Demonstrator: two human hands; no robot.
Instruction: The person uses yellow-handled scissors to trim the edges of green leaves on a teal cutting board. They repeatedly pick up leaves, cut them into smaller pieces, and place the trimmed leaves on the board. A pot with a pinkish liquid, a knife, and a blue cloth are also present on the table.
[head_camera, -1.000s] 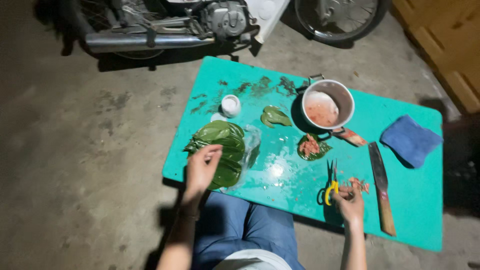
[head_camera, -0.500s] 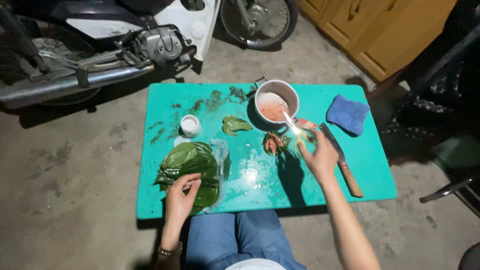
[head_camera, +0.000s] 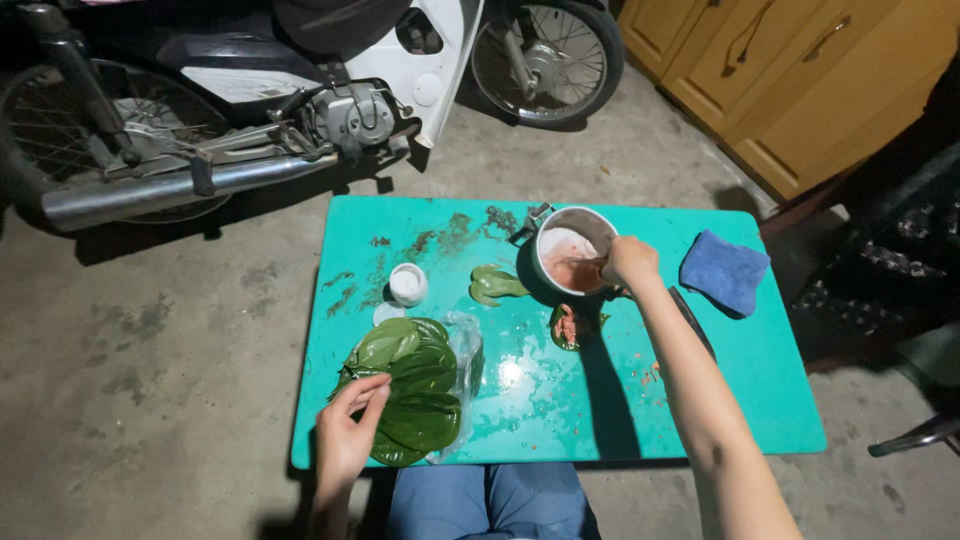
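Left hand (head_camera: 347, 432) pinches the leaf stack (head_camera: 408, 390) on the counter (head_camera: 700, 400), well left of the pot (head_camera: 573, 262); right hand (head_camera: 630, 262) is closed on something at pot rim. Advice: peel one leaf, scoop thinly.

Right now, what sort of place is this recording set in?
Probably a home garage or parking area used for food preparation: a motorbike stands on a bare concrete floor beside wooden cabinets, with a low teal table bearing green leaves and a metal pot.
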